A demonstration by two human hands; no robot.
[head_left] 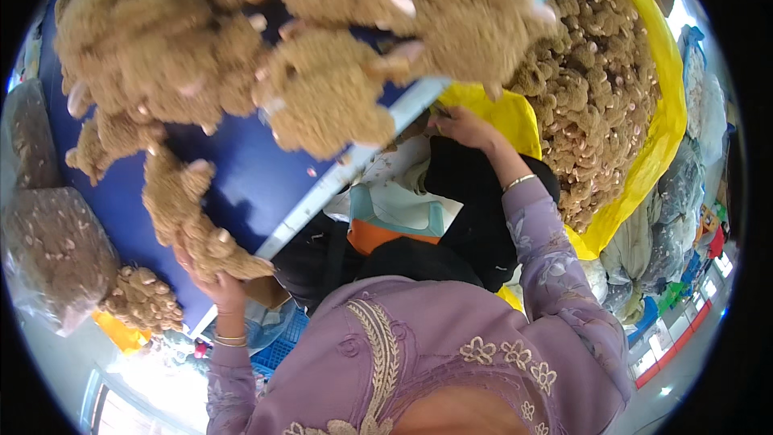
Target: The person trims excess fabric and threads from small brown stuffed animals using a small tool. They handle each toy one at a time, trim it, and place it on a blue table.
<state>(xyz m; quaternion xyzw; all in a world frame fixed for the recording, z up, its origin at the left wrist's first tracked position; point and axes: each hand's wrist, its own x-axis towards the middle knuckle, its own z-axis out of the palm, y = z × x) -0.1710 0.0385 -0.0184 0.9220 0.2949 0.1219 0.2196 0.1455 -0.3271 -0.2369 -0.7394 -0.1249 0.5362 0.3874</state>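
My left hand (219, 286) is closed round the lower end of a limp brown plush animal piece (183, 208), which droops over the near edge of the blue table (250, 141). My right hand (469, 127) is at the table's right edge, beside a yellow bag (515, 122). Its fingers are bent together, and what they hold, if anything, is too dark to make out. A large heap of fluffy brown plush pieces (326, 97) with pink and white ear-like bits covers the far part of the table.
The yellow bag on the right is full of small brown plush pieces (600, 97). Clear plastic bags of similar pieces (60, 246) stand at the left, near a small brown pile (143, 298). More stuffed bags (676, 201) line the far right. A blue crate (282, 338) sits below the table.
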